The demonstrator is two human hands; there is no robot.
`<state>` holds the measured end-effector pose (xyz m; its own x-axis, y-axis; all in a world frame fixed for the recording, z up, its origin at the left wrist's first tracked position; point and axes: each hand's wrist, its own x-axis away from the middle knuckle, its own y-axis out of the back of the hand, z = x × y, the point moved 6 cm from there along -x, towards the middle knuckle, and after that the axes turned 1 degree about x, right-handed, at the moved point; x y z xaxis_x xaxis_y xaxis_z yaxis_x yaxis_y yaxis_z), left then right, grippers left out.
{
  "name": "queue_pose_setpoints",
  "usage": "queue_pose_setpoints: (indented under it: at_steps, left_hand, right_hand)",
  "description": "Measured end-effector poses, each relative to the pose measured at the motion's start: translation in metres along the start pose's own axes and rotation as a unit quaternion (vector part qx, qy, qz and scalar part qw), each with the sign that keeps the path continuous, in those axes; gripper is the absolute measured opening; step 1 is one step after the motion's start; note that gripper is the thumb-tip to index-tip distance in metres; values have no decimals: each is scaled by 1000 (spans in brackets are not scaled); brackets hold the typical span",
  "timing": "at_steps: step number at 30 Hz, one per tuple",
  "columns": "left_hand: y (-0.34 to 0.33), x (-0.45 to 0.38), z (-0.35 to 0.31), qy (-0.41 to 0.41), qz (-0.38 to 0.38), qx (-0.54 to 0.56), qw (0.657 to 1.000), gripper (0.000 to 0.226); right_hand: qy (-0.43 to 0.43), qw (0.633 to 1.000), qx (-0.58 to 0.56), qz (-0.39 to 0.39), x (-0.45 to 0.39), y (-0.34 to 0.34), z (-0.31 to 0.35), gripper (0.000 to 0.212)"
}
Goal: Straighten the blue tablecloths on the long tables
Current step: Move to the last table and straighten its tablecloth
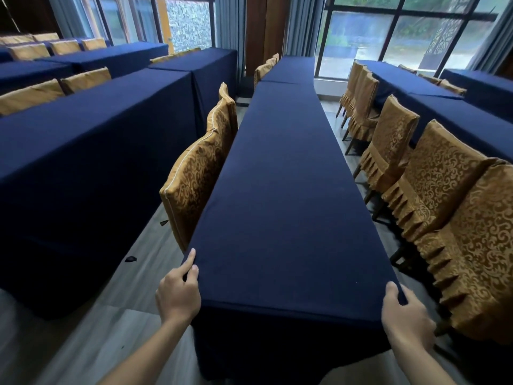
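Observation:
A dark blue tablecloth (280, 190) covers a long narrow table that runs straight away from me toward the windows. I stand at its near short end. My left hand (179, 291) grips the cloth at the near left corner, thumb on top and forefinger along the side edge. My right hand (405, 318) holds the near right corner, thumb pressed on the top. The cloth lies flat and smooth along the top and hangs down over the near end. A second blue cloth (291, 69) covers the table beyond, end to end.
Gold patterned chairs (194, 179) line the left side, and more chairs (444, 207) crowd the right aisle. Other blue-covered tables stand at the left (83, 151) and the right (458, 118). Grey wood floor (133, 273) lies between the rows; windows (388, 37) close the far end.

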<state>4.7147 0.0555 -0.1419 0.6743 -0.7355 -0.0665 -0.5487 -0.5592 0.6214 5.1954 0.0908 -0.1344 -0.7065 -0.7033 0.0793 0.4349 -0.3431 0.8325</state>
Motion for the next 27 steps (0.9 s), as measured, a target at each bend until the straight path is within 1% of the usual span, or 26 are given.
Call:
queue_pose_setpoints:
  at_steps: [2,6,9,18,23,27]
  left_hand:
    - [0,-3,0,-1,6,10,1000,38]
    - [12,-26,3,10,6,28,1000,38]
    - [23,-56,8,10,13,20,1000,38]
    - [22,-111,16,-8,16,7,1000,37]
    - [18,-119,17,-20,21,7,1000,38]
    - [18,-112,14,-27,22,-13,999,39]
  right_hand:
    - [-23,1000,-19,-8,-2,-1,1,59]
    - [-17,994,-97,-36,17,-10,16,54]
    - [-28,989,-139,-46,33,-27,32,50]
    - [-26,989,-129,-64,39,-54,69,49]
    - [-33,988,-120,-87,36,-58,74,46]
    - [-24,990,-112,-85,37,-55,73,45]
